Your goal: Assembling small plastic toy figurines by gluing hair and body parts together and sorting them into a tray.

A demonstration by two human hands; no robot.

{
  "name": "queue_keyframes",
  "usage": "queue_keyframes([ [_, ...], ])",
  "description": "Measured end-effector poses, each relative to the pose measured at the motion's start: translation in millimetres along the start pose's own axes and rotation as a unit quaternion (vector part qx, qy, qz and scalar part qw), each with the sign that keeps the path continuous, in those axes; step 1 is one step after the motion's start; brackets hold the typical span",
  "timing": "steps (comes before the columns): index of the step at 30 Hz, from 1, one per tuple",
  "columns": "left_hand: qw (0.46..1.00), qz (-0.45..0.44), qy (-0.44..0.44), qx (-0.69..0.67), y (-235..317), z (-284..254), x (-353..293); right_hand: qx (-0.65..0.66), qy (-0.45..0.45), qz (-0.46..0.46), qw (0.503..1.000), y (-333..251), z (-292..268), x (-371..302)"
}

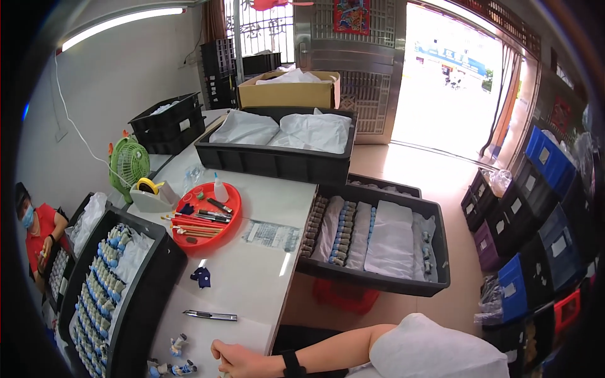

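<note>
Your fingers are curled inward on the one hand in view, resting at the near edge of the white table [252,277] — whether that hand [236,360] grips anything cannot be told, and which hand it is cannot be told either; a black band sits on its wrist. Nearest to it lie small blue-and-white figurines [173,367], just left of the knuckles on the tabletop.

Beyond them, from big to small: a long black crate [277,165] of white bags across the table's far end, with a tan cardboard box [288,93] behind it; another black crate [384,277] on the right, holding rows of small pieces and white sheets; a black tray [142,296] at the left packed with blue-and-white pieces; a round red tray [222,228] of brushes; a printed paper sheet [272,235]; a silver utility knife [211,315] near your hand.
</note>
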State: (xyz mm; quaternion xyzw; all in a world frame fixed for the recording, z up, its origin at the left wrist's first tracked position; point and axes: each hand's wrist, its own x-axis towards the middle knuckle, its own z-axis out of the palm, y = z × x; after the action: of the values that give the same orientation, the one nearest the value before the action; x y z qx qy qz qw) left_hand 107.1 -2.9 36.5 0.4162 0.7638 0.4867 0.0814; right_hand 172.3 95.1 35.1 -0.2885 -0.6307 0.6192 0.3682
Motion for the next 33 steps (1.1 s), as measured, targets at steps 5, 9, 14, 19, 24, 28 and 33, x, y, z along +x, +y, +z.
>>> queue_keyframes([
  [5, 0.999, -0.034, -0.002, 0.023, -1.4, -4.0, 2.3, -0.064, -0.025, 0.041, 0.997, -23.4, 1.0, -0.4],
  [9, 0.999, -0.034, -0.012, 0.024, 3.9, -3.9, 2.5, -0.103, -0.004, 0.047, 0.994, -17.9, -0.7, -7.2],
  [14, 0.999, -0.050, -0.001, 0.015, -8.3, -5.9, -1.9, -0.046, -0.039, 0.022, 0.998, -20.2, 9.3, -1.1],
  [19, 0.993, -0.093, -0.064, -0.034, 0.6, -12.1, 6.3, -0.100, -0.032, 0.009, 0.994, -8.8, -13.0, -10.7],
  [24, 0.984, -0.032, -0.050, -0.170, -11.1, -9.5, 4.6, -0.178, 0.151, -0.107, 0.967, -22.7, -53.0, 29.1],
  [28, 0.962, -0.060, -0.049, -0.261, -19.8, -19.4, 1.4, -0.366, 0.114, -0.242, 0.891, -14.9, -48.0, 37.8],
  [33, 0.937, -0.096, -0.100, -0.322, -26.8, -28.4, -3.8, -0.147, -0.042, -0.085, 0.984, -11.8, -30.8, 5.6],
])
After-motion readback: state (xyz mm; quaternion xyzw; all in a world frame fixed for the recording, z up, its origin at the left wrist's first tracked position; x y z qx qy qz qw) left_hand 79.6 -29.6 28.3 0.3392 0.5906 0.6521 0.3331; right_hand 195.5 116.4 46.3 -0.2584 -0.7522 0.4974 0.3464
